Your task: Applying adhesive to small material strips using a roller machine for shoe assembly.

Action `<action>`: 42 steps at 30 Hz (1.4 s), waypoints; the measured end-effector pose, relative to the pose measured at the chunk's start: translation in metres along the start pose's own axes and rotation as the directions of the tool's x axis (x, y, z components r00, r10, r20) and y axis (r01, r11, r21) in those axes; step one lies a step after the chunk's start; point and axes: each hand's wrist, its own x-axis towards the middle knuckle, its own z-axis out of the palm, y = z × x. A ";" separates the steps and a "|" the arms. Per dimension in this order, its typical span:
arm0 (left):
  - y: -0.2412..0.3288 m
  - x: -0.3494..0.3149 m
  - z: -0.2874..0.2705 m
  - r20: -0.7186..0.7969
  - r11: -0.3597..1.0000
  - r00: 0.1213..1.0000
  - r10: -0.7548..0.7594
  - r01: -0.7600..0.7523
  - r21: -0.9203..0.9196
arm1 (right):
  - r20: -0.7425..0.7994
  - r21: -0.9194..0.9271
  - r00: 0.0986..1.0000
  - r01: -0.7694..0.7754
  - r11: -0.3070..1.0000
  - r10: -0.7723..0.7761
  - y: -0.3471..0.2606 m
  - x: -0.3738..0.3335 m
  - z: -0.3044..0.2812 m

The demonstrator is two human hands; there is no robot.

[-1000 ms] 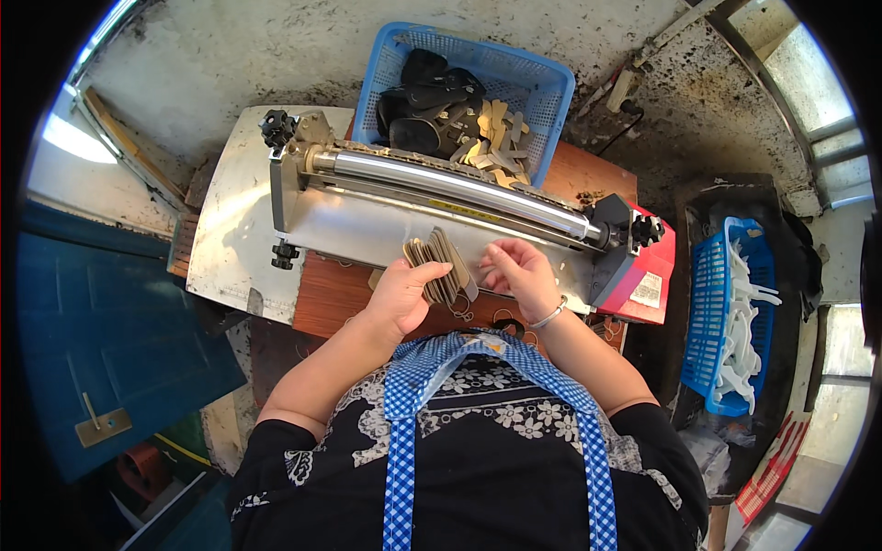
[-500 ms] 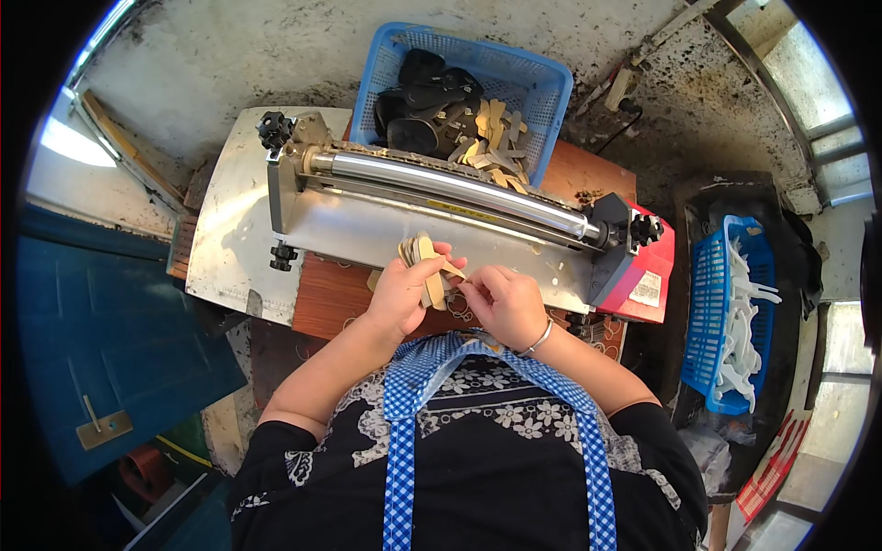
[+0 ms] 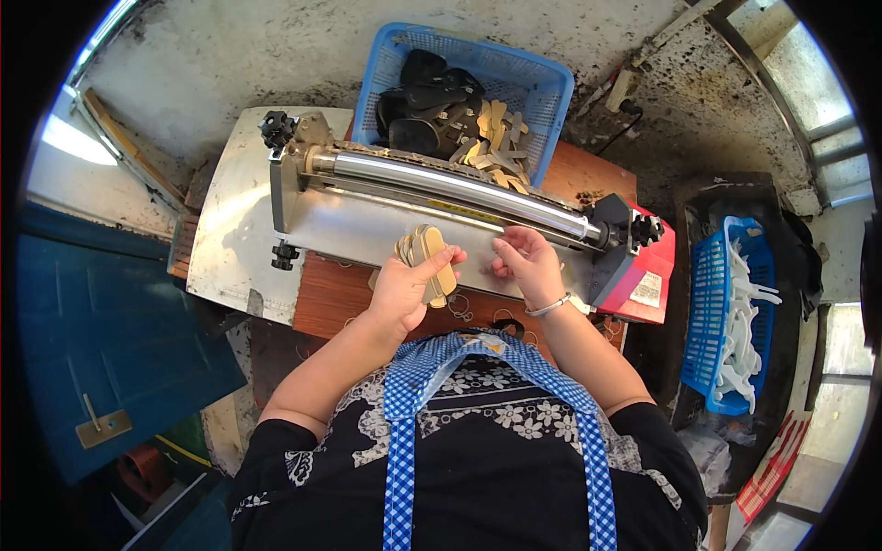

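Note:
My left hand (image 3: 401, 292) is closed around a fanned stack of tan, round-ended oblong pieces (image 3: 435, 262), held over the front edge of the roller machine (image 3: 386, 234). Its thumb lies across the top of the stack. To its right, my right hand (image 3: 530, 266) is over the machine's metal plate, just in front of the shiny roller (image 3: 459, 190). Those fingers are loosely curled and apart, and I see nothing between them. A silvery bracelet (image 3: 549, 306) circles the right wrist.
Behind the roller stands a blue basket (image 3: 557, 92) with black pieces and more tan pieces. Black knobs (image 3: 646, 230) stick out at the machine's ends. Another blue basket (image 3: 706, 303) with white pieces is at the right. Thin loops lie on the reddish-brown tabletop (image 3: 326, 292).
My right hand has moved away from the stack, up and right toward the roller, and its pinch has loosened. My left hand stays almost in place, with the stack turned slightly.

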 end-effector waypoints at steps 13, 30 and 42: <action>-0.004 0.002 -0.005 0.085 0.993 0.990 -0.116 0.115 0.013 | 0.309 0.211 0.873 -0.451 0.867 0.379 0.005 0.002 -0.003; -0.004 0.003 0.002 -0.117 0.992 0.993 -0.035 0.049 0.115 | -0.044 0.116 0.988 -0.141 0.983 0.147 0.005 0.003 -0.007; -0.010 0.007 0.003 -0.079 0.993 0.997 -0.002 0.011 0.114 | 0.070 0.240 0.992 -0.116 0.964 0.102 0.008 -0.006 0.005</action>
